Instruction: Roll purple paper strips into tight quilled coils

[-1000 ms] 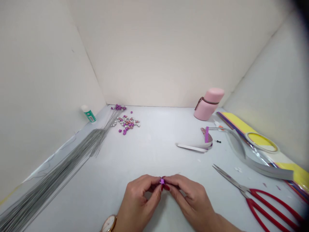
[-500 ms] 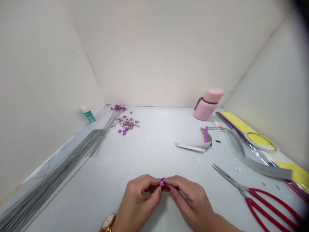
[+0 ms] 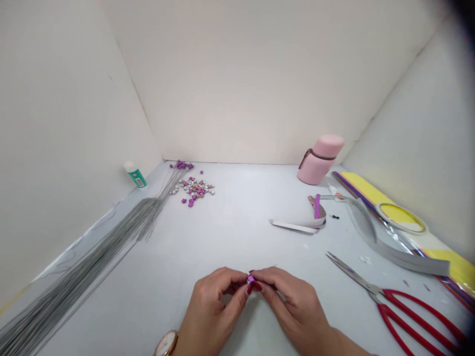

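Note:
A tiny purple paper star is pinched between the fingertips of both hands, low in the middle of the head view. My left hand grips it from the left with thumb and forefinger. From the other side my right hand holds it the same way, closed at the tips. The fingertips cover part of the star. To the far left lies a pile of small purple, silver and pink stars. Scissors with red handles rest beside my right hand, blades spread slightly.
Grey wires run along the left, topped by purple stars. A green-and-white tube leans on the left wall. Paper strips and a pink flask stand right of centre. A tape roll lies on yellow sheets.
The purple star has turned a little and shifted slightly right between the fingertips. Both hands stay in nearly the same place.

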Action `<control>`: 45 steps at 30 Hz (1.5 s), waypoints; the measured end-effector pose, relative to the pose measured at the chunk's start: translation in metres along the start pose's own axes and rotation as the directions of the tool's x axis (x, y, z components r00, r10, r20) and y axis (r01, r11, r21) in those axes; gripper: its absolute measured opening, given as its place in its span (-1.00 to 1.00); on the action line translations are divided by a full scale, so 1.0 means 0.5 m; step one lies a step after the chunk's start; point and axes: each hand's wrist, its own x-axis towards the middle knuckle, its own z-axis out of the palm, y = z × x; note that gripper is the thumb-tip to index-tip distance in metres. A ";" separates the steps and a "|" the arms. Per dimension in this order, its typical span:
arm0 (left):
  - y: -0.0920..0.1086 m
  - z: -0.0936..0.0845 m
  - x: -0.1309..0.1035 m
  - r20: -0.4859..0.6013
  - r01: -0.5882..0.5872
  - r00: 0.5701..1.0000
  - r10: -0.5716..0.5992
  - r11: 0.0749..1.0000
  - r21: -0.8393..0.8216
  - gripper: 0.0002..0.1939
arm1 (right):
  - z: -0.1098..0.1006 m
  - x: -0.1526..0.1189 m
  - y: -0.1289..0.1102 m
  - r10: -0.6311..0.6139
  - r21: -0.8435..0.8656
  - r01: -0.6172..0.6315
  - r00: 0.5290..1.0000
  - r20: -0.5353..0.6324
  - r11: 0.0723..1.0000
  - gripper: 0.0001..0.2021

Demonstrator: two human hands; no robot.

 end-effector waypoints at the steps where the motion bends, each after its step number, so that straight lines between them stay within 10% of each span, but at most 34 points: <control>1: 0.001 0.001 0.000 -0.005 -0.003 1.000 0.003 1.000 0.004 -0.85 | 0.000 0.000 -0.001 0.004 -0.002 -0.004 1.000 0.006 1.000 -0.79; 33: -0.005 0.008 -0.004 -0.054 -0.090 0.994 0.090 0.996 0.012 -0.84 | 0.002 0.000 -0.005 0.052 0.076 -0.055 0.998 0.047 0.996 -0.80; 40: -0.002 0.003 0.003 -0.002 -0.023 1.000 0.023 0.998 -0.057 -0.84 | 0.009 0.008 -0.014 0.441 0.402 -0.463 0.885 0.152 0.790 -0.73; 45: 0.000 -0.002 0.011 0.014 0.050 0.999 -0.050 0.997 -0.063 -0.83 | 0.017 0.008 -0.009 0.473 0.450 -0.525 0.850 0.232 0.722 -0.66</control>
